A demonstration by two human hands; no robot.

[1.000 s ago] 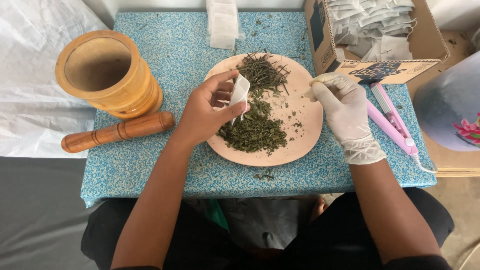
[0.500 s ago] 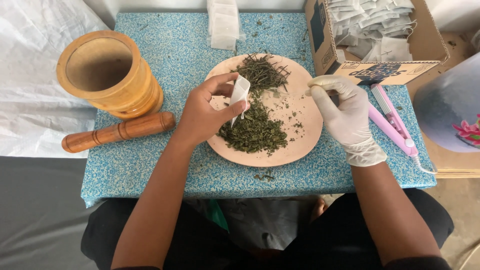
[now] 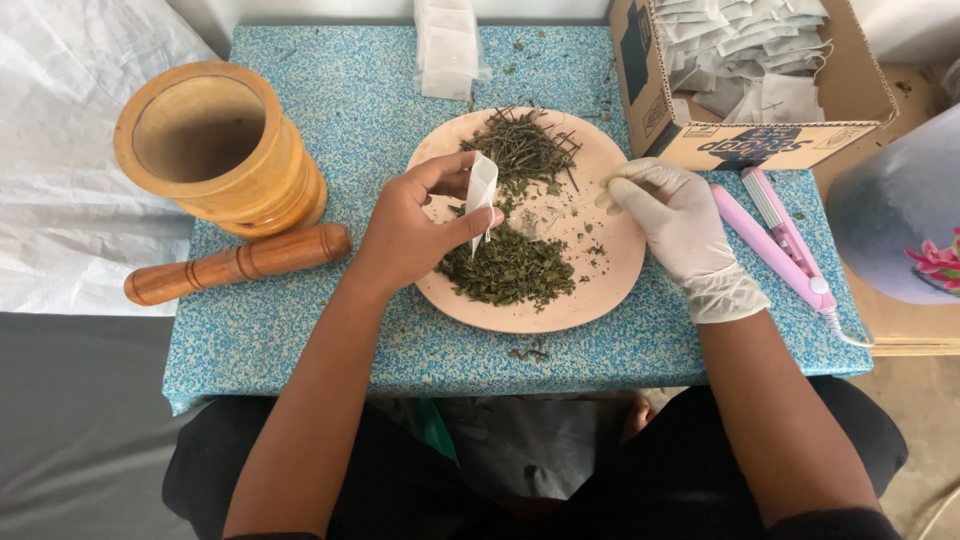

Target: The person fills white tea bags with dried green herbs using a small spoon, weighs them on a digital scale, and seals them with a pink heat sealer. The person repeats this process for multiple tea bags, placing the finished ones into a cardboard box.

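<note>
Two hands worked: left hand (image 3: pixel 415 235) pinched a sachet (image 3: pixel 481 197) open, gloved right hand (image 3: pixel 672 225) pinched herbs (image 3: pixel 508 268); a tilt could spill them.

Small white paper sachet (image 3: pixel 481 200): held upright, mouth up, above the plate | Crushed green dried leaves (image 3: pixel 508 268): heaped on the near half | Dried stems (image 3: pixel 520 150): piled at the far edge | Round pink plate (image 3: pixel 610 275): sat flat on the table

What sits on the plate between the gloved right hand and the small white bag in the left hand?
Head view: between the right hand and the white bag lies mostly bare pink plate, scattered with herb crumbs; the twig pile's lower edge borders it.
</note>
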